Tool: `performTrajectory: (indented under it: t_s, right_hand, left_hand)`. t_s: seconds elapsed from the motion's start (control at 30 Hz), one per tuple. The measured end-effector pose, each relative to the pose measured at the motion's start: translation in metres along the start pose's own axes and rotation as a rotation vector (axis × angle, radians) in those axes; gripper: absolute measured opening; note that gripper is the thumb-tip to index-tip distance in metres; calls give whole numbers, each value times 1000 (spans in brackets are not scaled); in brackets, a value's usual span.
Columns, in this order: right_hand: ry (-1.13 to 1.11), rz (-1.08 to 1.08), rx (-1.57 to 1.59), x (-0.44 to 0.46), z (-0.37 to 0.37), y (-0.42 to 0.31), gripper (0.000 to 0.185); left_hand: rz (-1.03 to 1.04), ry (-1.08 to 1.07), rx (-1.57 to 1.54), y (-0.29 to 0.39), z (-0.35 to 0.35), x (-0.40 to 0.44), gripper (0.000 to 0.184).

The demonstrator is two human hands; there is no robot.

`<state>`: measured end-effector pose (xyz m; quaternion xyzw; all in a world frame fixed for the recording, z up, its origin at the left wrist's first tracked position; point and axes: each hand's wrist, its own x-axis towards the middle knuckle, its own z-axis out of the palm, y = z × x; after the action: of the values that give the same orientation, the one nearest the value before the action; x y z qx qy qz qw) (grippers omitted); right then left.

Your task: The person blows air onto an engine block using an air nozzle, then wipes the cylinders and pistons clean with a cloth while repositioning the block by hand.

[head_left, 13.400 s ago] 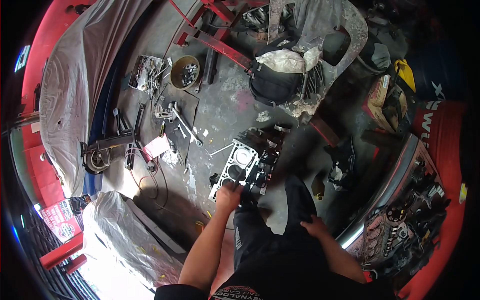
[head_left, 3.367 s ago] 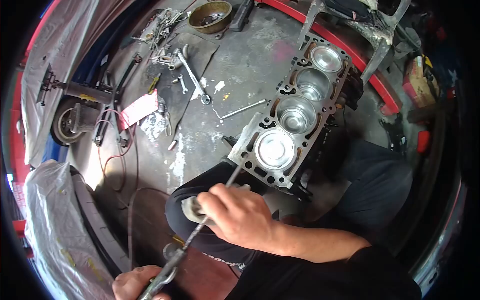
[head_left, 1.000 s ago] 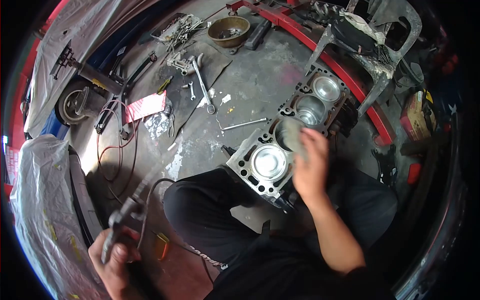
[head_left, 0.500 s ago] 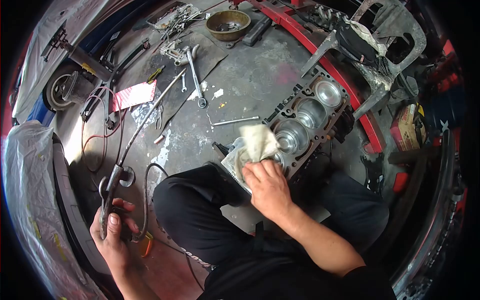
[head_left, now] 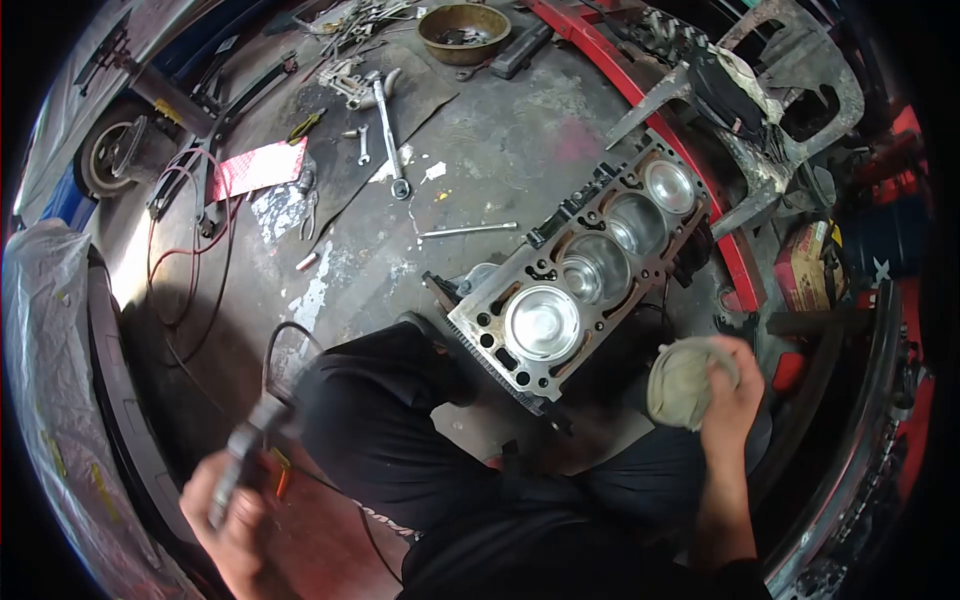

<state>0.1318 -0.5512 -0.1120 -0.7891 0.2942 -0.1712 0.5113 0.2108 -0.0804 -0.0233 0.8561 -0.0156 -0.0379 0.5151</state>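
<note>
The engine block lies slanted on the floor in front of my knees, with its row of cylinders and shiny pistons facing up. My right hand grips a pale, folded cloth to the right of the block's near end. At the lower left, my left hand is wrapped round the handle of a metal air gun, which is blurred. A dark hose loops up from near the gun. Neither hand touches the block.
A long wrench, a smaller wrench and a metal bar lie on the floor ahead. Behind them is a brass-coloured bowl of small parts. A red beam and a stained chair stand at the right.
My right hand has carried the cloth from the block's near end over to the right, uncovering the nearest piston. The air gun has tilted, and its long nozzle no longer shows clearly.
</note>
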Motion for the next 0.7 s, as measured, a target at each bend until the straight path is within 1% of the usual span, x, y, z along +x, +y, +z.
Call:
performTrajectory:
  t_s: [0.03, 0.07, 0.13, 0.17, 0.2, 0.23, 0.27, 0.33, 0.37, 0.4, 0.43, 0.47, 0.5, 0.53, 0.63, 0.67, 0.7]
  right_hand:
    - [33, 76, 177, 8, 3, 3, 24]
    - [63, 149, 357, 17, 8, 5, 25]
    - [78, -52, 160, 17, 44, -6, 29]
    - [7, -161, 60, 18, 61, 0, 31]
    - [-61, -268, -37, 16, 79, 10, 32]
    - [-54, -283, -55, 14, 96, 15, 32]
    - [-46, -302, -73, 15, 109, 18, 32]
    - [-10, -341, -108, 17, 118, 18, 32]
    - [-32, -421, -233, 17, 118, 9, 32]
    - [-51, -494, -359, 16, 119, 4, 32]
    - [-41, -547, -408, 17, 122, 6, 35]
    - [-33, -546, -395, 18, 125, 6, 35]
    - [-54, -579, -428, 20, 127, 7, 36]
    - [-79, -612, -463, 23, 128, 7, 37]
    - [-94, -663, -432, 31, 137, 9, 36]
    - [-107, -696, -406, 33, 140, 9, 35]
    - [-133, -725, -378, 35, 144, 7, 31]
  left_hand:
    - [-40, 8, 43, 16, 12, -1, 67]
    - [19, -90, 151, 18, 10, 0, 70]
    - [-59, -91, 56, 38, 24, -1, 68]
    - [-57, -96, 65, 46, 23, 0, 68]
    - [-58, -152, 142, 55, 20, 2, 65]
    - [-51, -206, 218, 63, 19, 5, 62]
    - [-37, -208, 228, 70, 21, 9, 62]
    - [41, -264, 380, 85, 31, 11, 55]
    - [72, -302, 413, 92, 36, 13, 46]
    - [70, -302, 428, 95, 40, 13, 46]
    - [116, -295, 459, 96, 45, 15, 43]
    - [166, -284, 487, 98, 49, 18, 40]
    - [128, -317, 503, 107, 51, 20, 35]
    - [134, -314, 512, 112, 54, 21, 35]
    - [219, -327, 584, 125, 64, 28, 27]
    - [216, -324, 593, 131, 66, 29, 27]
    - [157, -333, 593, 138, 67, 29, 26]
